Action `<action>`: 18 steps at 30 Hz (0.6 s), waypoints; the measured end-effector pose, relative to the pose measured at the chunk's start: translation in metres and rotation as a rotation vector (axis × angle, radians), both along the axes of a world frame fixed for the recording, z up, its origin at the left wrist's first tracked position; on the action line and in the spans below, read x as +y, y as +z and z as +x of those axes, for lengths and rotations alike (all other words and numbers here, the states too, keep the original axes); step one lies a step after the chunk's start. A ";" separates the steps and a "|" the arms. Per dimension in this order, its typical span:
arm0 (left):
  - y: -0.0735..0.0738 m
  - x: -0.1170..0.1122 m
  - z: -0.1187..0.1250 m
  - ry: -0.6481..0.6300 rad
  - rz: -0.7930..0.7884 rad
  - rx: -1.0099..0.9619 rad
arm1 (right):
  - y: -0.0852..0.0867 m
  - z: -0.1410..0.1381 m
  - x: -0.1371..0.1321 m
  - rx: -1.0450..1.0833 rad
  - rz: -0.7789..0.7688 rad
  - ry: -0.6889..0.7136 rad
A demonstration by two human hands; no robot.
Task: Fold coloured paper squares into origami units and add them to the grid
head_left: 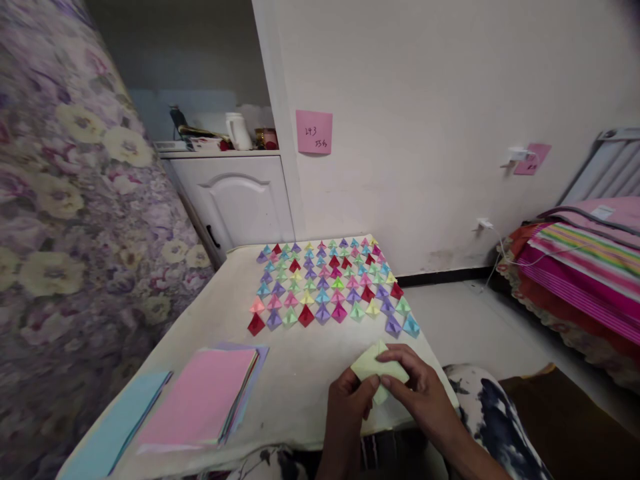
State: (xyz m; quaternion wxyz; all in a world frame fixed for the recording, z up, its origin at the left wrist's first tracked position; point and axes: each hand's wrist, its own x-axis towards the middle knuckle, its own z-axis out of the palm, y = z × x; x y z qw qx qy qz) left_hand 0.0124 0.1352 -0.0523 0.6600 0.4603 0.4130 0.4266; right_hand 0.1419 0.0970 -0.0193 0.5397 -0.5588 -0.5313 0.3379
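A pale yellow-green folded paper (371, 363) is held just above the near right part of the table. My left hand (350, 393) grips its lower left edge, thumb on top and fingers curled beneath. On the right side, my right hand (413, 380) pinches the same paper, its thumb close to the left thumb and its forefinger lying over the upper fold. Parts of the paper are hidden under the fingers. Beyond the hands, rows of small folded paper pieces (323, 312) in many colours cover the far part of the table.
A stack of coloured paper sheets (200, 393), pink on top, lies on the table (210, 300) at left. Beside it is a blue stack (120, 423). A floral curtain (75, 233) hangs at left; a bed (590, 267) stands at right. A pink note (314, 132) is on the wall.
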 end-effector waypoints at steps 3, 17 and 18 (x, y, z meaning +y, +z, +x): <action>0.001 0.000 0.000 -0.008 0.009 0.011 | 0.003 0.001 0.002 0.018 -0.002 0.033; 0.002 0.002 -0.003 -0.015 0.055 0.054 | -0.002 0.006 0.002 0.078 -0.120 0.092; 0.002 0.002 -0.003 -0.015 0.059 0.057 | -0.002 0.006 0.002 0.074 -0.119 0.093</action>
